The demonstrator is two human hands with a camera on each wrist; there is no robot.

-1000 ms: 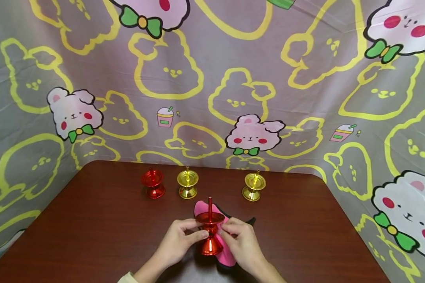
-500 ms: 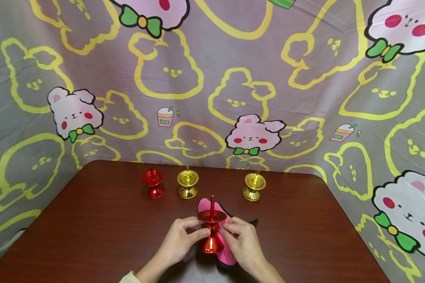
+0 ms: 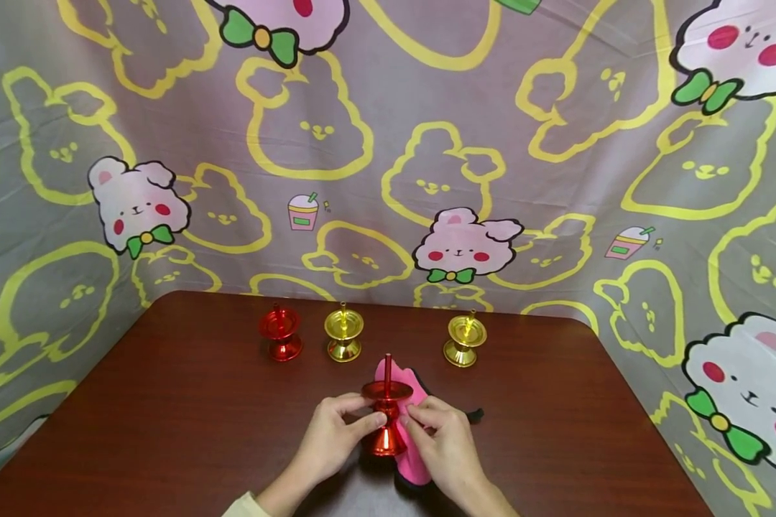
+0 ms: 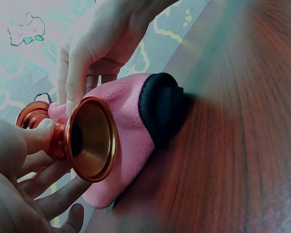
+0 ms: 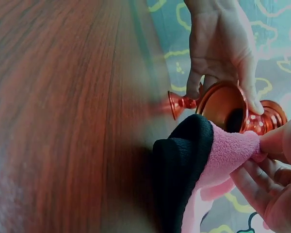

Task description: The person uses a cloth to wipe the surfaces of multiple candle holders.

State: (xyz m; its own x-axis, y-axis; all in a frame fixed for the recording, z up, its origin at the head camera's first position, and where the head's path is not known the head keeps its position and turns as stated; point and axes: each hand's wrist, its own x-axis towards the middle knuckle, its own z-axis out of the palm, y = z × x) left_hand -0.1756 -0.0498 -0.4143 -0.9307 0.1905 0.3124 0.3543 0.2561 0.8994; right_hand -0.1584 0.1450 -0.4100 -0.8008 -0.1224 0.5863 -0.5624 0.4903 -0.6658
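Observation:
My left hand [image 3: 328, 436] pinches the narrow stem of a shiny red candle holder [image 3: 388, 444], which stands upright with a thin rod rising from its dish. In the left wrist view, the hollow underside of its flared foot [image 4: 98, 145] faces the camera. A pink fleece cloth piece with black edging [image 3: 414, 465] hangs just behind and to the right of it. Thumb and fingers of my right hand [image 3: 447, 444] pinch this cloth beside the stem. The right wrist view shows the pinched pink fold [image 5: 233, 150] against the candle holder [image 5: 254, 124].
Towards the back of the brown table [image 3: 168, 431] stand another red candle holder [image 3: 284, 348], a gold candle holder [image 3: 344, 350] and, further right, a second gold candle holder [image 3: 460, 353]. A cartoon-printed curtain [image 3: 362, 108] encloses the table's back and sides.
The red candle holder in my left hand has risen slightly and shifted a little right. The pink cloth's upper part has moved right with it. Both hands keep their grips.

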